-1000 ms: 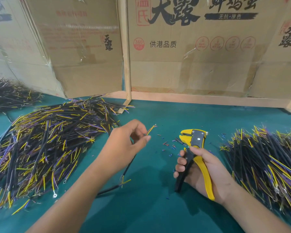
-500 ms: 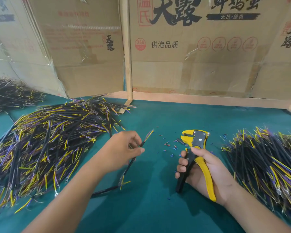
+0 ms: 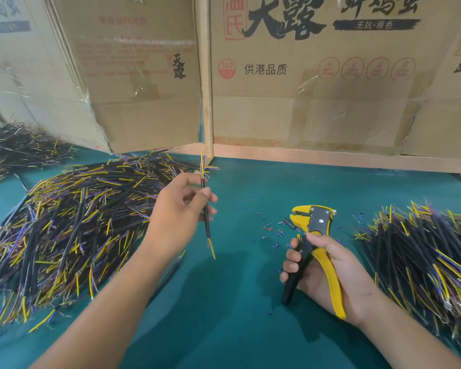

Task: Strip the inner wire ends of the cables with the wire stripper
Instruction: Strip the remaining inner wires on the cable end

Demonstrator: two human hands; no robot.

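Green table [image 3: 224, 328]: left hand [image 3: 179, 211] pinches cable [image 3: 206, 209], right hand [image 3: 328, 267] grips wire stripper [image 3: 314, 222]

Light even & fairly bright, soft, from overhead/front. Soft dark shadows on the green bench [image 3: 237, 342] under both forearms and beside the wire stripper [image 3: 314, 230]. Glare streaks on clear tape across the cardboard boxes [image 3: 144, 75] at back. Wide-angle bend: wooden frame [image 3: 206, 75] & box edges bow toward corners. Motion blur at far L/R edges; cable piles [image 3: 423, 262] smeared near bench's right edge. Centre sharp.
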